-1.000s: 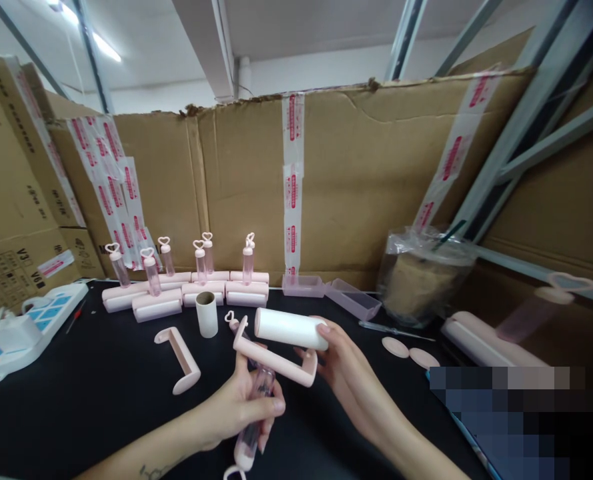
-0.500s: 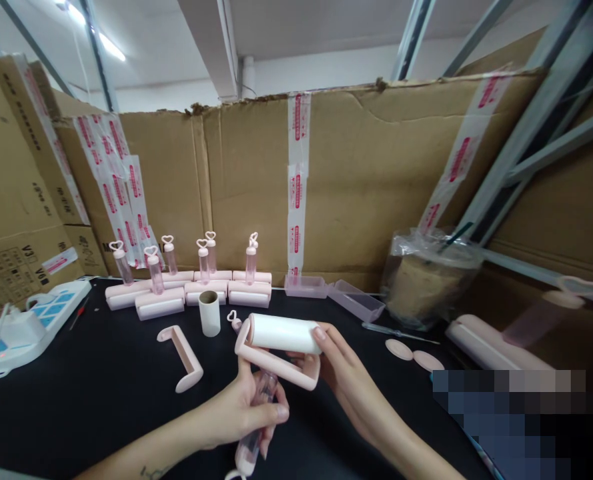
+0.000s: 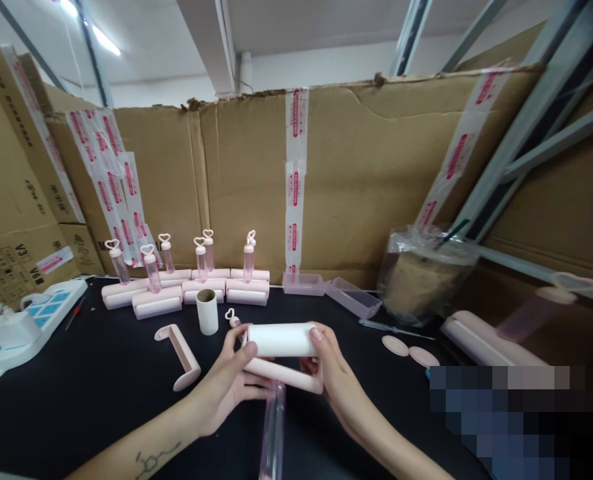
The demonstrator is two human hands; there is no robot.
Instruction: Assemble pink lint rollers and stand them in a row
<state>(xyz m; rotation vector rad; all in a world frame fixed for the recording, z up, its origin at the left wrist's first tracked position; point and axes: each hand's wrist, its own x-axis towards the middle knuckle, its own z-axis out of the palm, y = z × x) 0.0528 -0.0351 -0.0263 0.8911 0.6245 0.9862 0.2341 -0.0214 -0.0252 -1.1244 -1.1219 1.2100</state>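
A white lint roll (image 3: 283,340) lies along the open side of a pink lint roller frame (image 3: 289,375), held up over the table. My left hand (image 3: 221,383) is closed on the left end, its thumb on the roll. My right hand (image 3: 337,373) grips the right end with its thumb on the roll's edge. Whether the roll is seated at both ends cannot be told, as fingers cover them. From the frame a clear pinkish handle (image 3: 274,427) points down toward me. A small pink heart-topped piece (image 3: 232,318) sits just behind my left fingers.
Several finished-looking lint rollers (image 3: 157,303) stand at the back left. Nearby are a cardboard tube (image 3: 207,313) and another pink frame (image 3: 185,357). Clear covers (image 3: 353,299), a screwdriver (image 3: 396,329), oval pink pieces (image 3: 395,345) and a bagged drink (image 3: 423,280) lie right. A power strip (image 3: 51,313) is left.
My left hand has let go of the clear handle and moved up to the frame's left end and roll. The roll now sits more level, with my right hand still on its right end.
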